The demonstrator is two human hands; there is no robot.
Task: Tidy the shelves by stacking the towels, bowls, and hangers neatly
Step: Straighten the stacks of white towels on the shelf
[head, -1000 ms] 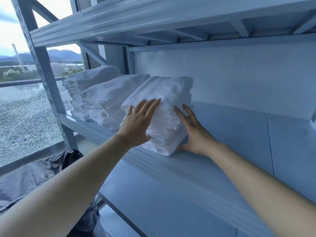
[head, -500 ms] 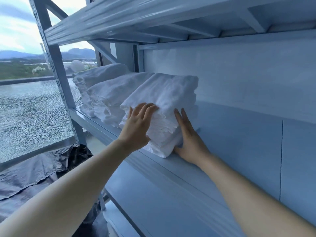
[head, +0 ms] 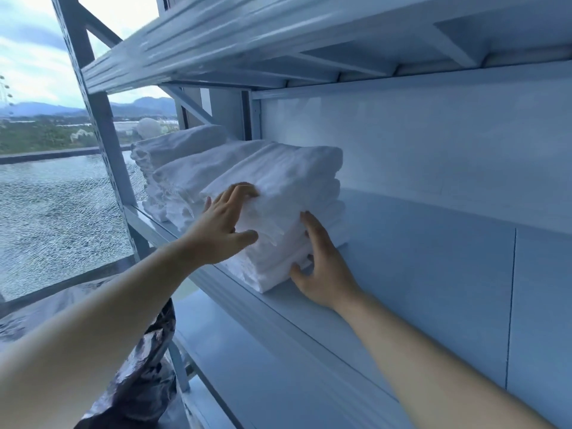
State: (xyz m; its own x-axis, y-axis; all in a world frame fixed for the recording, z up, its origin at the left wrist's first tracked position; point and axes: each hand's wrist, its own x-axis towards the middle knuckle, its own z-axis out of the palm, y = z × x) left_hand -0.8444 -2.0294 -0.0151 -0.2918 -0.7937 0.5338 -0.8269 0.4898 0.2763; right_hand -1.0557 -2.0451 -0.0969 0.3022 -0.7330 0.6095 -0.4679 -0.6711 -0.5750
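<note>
**Towel shelf: both hands on near stack**

Three stacks of folded white towels sit in a row on a smooth, pale blue metal shelf. The near stack lies at frame centre. The middle stack touches it on the 10 o'clock side, and the far stack lies beyond that on the same line. The cloth is soft and nubbly. The folded layers show as ridged bands on the front faces, and the tops are rounded.

The left hand is at the stack's 9 o'clock corner. Its fingers curl over the top layers and its thumb presses the front face, so it grasps the upper towels. The right hand is at the stack's 4 o'clock side. It is released and flat, with straight fingers laid against the layered side. The thumb sits at the bottom edge, where the stack meets the shelf.

A ribbed upper shelf runs across 12 o'clock. A perforated steel upright stands at 10 o'clock, and a crazed glass pane is at 9 o'clock. Crumpled, glossy dark plastic lies at 7 o'clock. A matte flat wall is at 2 o'clock.
</note>
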